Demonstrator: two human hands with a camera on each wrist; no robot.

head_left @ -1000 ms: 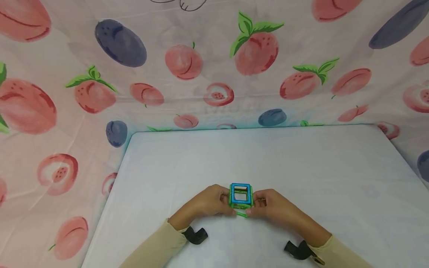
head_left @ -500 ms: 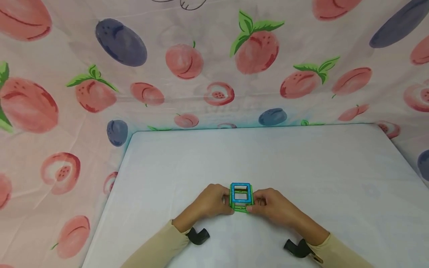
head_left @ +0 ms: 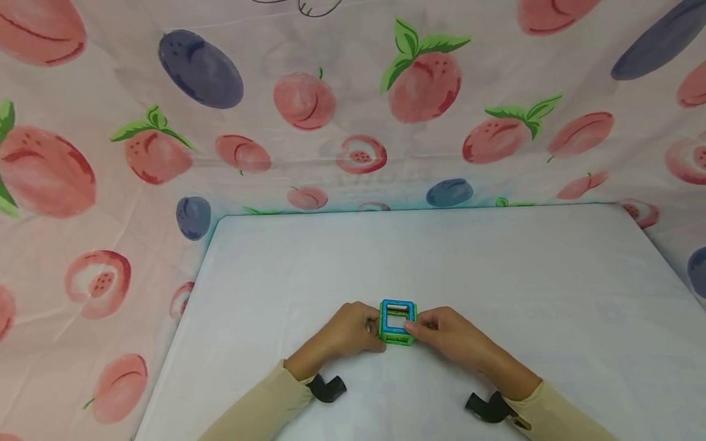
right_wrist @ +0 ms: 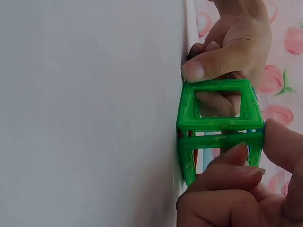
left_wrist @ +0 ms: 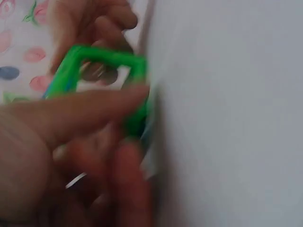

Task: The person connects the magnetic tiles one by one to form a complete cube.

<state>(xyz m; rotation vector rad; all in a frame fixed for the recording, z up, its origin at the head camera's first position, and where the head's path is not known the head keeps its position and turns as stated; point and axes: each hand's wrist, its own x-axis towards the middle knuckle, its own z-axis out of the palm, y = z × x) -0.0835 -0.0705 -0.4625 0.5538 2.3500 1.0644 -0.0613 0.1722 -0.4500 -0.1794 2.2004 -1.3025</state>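
Observation:
A small cube of magnetic tiles (head_left: pixel 396 339) sits on the white table between both hands in the head view. Its top is a blue square frame (head_left: pixel 386 315); green frames form the sides that show. My left hand (head_left: pixel 350 331) grips the cube's left side, with its thumb low at the front corner, as the right wrist view also shows. On the other side my right hand (head_left: pixel 449 334) holds the cube, thumb on the blue top and fingers against the green side tile (right_wrist: pixel 220 140). A reddish edge (right_wrist: pixel 195 158) shows through the frames.
The white table (head_left: pixel 496 263) runs back to a fruit-print cloth (head_left: pixel 358 98) hung behind and along the sides. Black curved mounts (head_left: pixel 326 389) stick out at both wrists, below the beige sleeves.
The loose green tile in front has come up against the cube, which now shows a green front. The right thumb has risen from the front bottom corner to the top; the left hand holds steady.

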